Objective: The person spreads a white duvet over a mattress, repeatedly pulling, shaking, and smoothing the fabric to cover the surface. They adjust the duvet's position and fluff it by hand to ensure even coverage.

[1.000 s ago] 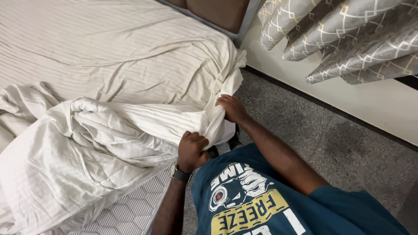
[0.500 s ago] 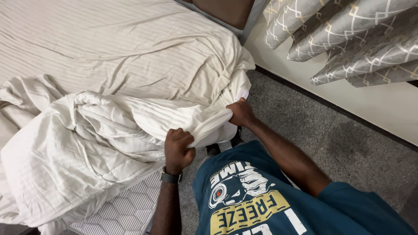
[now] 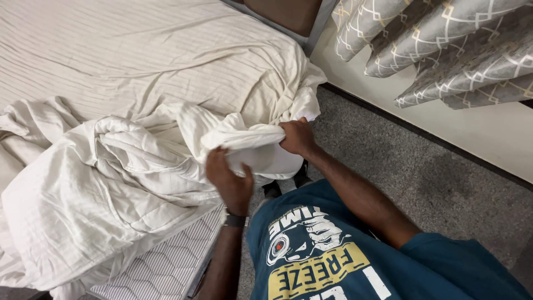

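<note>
**Both hands grip a white sheet at the bed's corner**

Head view: The person stands at the corner of a bed (image 3: 139,50), looking down over a teal printed shirt (image 3: 333,255). The right hand (image 3: 297,137) is clenched around a twisted fold of the white sheet (image 3: 244,136), its fingers (image 3: 286,133) closed tight on the cloth just by the bed's corner. The left hand (image 3: 230,180) sits lower and nearer the body, palm against the same bunched fold, with its fingers (image 3: 214,164) curled into the fabric from below; a dark watch (image 3: 234,220) circles that wrist. The fold is stretched between the two hands, which are near each other but apart.

The sheet is striped and off-white. Part of it lies flat over the bed's upper area, and the rest is heaped in a loose, crumpled mound (image 3: 94,189) at the left, spilling over the bed's edge. Beneath the mound a quilted mattress (image 3: 161,266) with a hexagon pattern shows bare.

To the right lies grey carpet (image 3: 422,183), running up to a pale wall (image 3: 472,133) with a dark skirting. Grey patterned curtains (image 3: 444,44) hang above. A brown headboard (image 3: 283,14) stands at the top.
</note>
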